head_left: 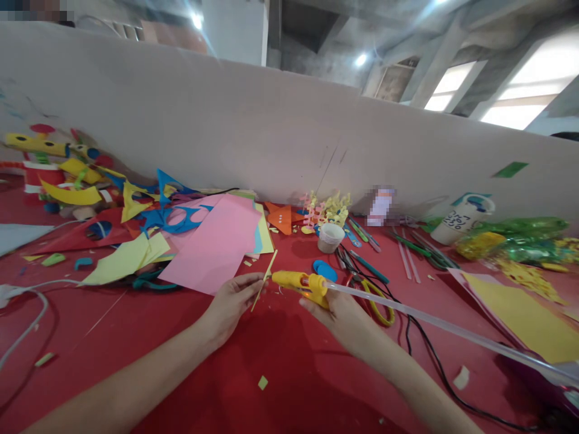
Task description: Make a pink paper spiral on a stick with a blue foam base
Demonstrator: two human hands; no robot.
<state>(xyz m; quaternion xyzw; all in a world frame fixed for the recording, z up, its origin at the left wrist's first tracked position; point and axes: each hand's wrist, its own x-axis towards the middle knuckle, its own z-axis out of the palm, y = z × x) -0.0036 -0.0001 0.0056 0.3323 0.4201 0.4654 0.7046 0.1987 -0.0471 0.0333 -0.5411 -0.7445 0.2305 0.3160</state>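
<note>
Between the fingertips of my left hand [235, 302] is a thin yellow strip [270, 263], held slanting upward. My right hand [339, 313] grips a yellow hot glue gun [296, 281], its nozzle pointing left and close against the strip. A long clear glue stick [420, 311] sticks out of the gun's back end and runs toward the lower right. Whether the nozzle touches the strip I cannot tell. Just behind the gun lie blue discs [324, 270], and yellow-handled scissors [379, 300] rest beside my right hand.
Pink paper sheets [217, 241] and coloured scraps lie behind my left hand. A small white cup [330, 237] stands near pink and yellow cut-out figures [332, 208]. A black cable [436, 355] crosses the red table at right. Yellow paper [525, 313] lies farther right.
</note>
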